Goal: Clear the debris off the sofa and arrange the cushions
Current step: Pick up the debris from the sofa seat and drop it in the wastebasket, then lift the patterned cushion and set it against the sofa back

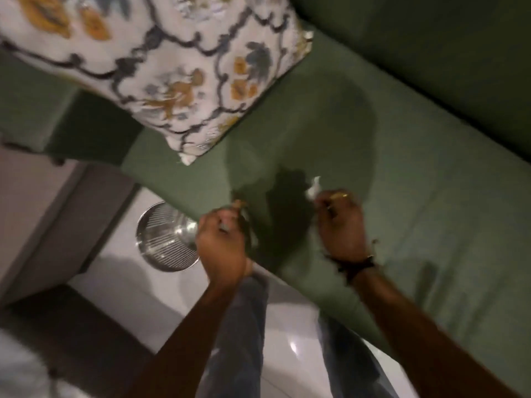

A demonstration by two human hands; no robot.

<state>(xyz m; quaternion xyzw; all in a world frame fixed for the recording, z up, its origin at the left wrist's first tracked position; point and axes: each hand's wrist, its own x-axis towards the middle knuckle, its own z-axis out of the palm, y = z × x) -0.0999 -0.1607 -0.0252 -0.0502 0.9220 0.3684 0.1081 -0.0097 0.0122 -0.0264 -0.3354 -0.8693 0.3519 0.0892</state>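
The green sofa seat (pixel 416 173) fills the right half of the blurred view. A white cushion with a yellow and grey flower pattern (pixel 172 61) lies at its upper left. My right hand (pixel 342 225) hovers over the seat's front edge, fingers closed on a small white scrap of paper (pixel 313 189). My left hand (pixel 222 239) is also closed, just left of it at the seat edge, with small bits of debris (pixel 238 205) pinched at its fingertips; what they are is too blurred to tell.
A round steel bowl (pixel 163 234) sits on the white floor (pixel 161 285) just left of my left hand, below the sofa edge. The sofa's green backrest (pixel 431 38) runs along the top right. A grey furniture block (pixel 43 219) stands at the left.
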